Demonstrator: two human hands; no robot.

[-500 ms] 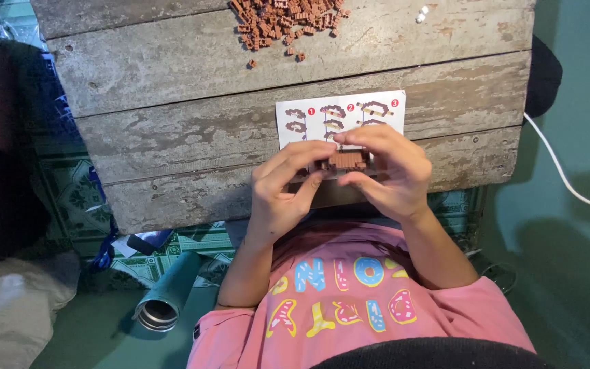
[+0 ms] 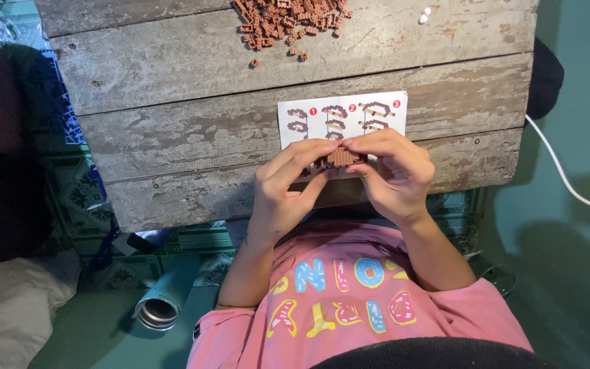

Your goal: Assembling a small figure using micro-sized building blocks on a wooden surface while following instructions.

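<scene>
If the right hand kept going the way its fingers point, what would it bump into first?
The right hand points its fingers toward the left hand, with the small brown brick build pinched between them. It would probably press into that build first, then the left hand's fingers.

A weathered grey plank table [image 2: 172, 82] fills the upper and middle frame. A heap of small brown bricks [image 2: 288, 20] lies at its top centre, with a few strays just below it, and two tiny white pieces [image 2: 423, 16] sit near the top right. A white cable [image 2: 568, 181] crosses the green floor at the right. At lower left, a metal-rimmed cylinder [image 2: 158, 311] lies beside pale cloth [image 2: 8, 307].
</scene>
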